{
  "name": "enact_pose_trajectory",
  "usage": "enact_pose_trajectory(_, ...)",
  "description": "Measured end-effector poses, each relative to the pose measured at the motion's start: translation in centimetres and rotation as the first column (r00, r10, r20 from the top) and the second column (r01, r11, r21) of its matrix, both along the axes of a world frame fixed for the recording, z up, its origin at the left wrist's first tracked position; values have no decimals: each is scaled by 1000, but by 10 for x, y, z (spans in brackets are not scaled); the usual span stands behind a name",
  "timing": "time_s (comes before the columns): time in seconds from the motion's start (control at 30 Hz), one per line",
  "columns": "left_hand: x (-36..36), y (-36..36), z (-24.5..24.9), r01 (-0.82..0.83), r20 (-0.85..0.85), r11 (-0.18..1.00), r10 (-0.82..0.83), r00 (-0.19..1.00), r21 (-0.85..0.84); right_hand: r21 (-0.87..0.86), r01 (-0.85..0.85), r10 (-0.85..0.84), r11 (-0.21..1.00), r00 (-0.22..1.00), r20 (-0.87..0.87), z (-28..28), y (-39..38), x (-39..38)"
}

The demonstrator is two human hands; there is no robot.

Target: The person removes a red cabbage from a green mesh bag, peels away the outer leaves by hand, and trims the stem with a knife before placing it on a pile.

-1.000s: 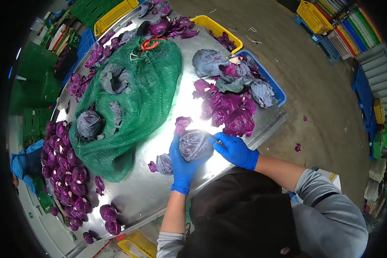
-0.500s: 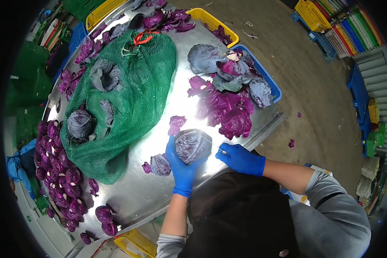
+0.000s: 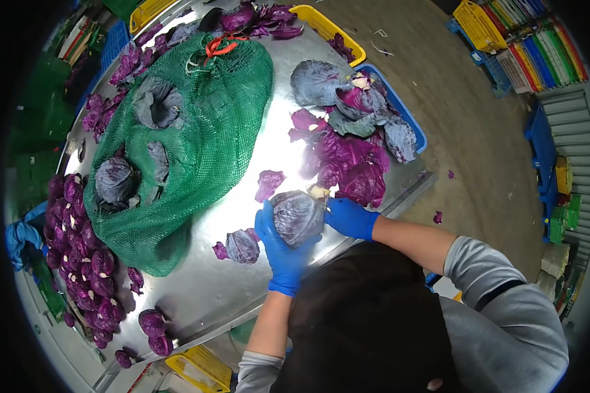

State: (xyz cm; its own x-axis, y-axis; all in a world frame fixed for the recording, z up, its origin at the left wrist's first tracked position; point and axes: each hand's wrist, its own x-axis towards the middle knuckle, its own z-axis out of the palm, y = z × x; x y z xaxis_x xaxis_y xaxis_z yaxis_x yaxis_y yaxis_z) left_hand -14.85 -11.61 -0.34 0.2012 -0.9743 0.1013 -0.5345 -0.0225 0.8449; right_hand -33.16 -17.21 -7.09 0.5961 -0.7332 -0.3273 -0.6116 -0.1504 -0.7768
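Note:
A whole red cabbage (image 3: 297, 218) with a dull purple-grey skin rests near the table's front edge. My left hand (image 3: 280, 255), in a blue glove, is wrapped round its left and lower side. Also gloved in blue, my right hand (image 3: 351, 219) is closed at the cabbage's right side, beside a pale stem end (image 3: 318, 192). It grips a small knife whose blade is mostly hidden now. To the left lies a smaller cabbage (image 3: 242, 247). A loose purple leaf (image 3: 269, 185) lies just above my left hand.
A green mesh sack (image 3: 210, 131) with cabbage and leaves covers the table's left-middle. Peeled purple cabbages (image 3: 88, 262) are heaped at the left edge. Stripped leaves (image 3: 354, 164) pile up at the right, by a blue crate (image 3: 410, 124). A yellow crate (image 3: 334, 33) stands behind.
My right hand has moved in against the cabbage, and the knife blade seen before is mostly hidden. A pale stem end now shows at the cabbage's upper right. My left hand keeps its hold.

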Motion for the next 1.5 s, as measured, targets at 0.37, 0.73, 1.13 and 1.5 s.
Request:
enact_pose_trajectory(0.37,19,0,1,-190,-265,967,231,936,172,293,185,-282,938,900,334,91,-8,7)
enact_pose_trajectory(0.73,33,3,-4,100,-353,994,-76,932,51,-259,144,-81,955,967,241,78,-15,34)
enact_pose_trajectory(1.13,16,-7,39,-56,216,947,-14,976,316,-441,163,-121,883,985,122,86,-32,39)
enact_pose_trajectory(1.5,-20,-7,18,-123,274,987,92,958,102,-426,6,40,905,994,99,51,-19,30)
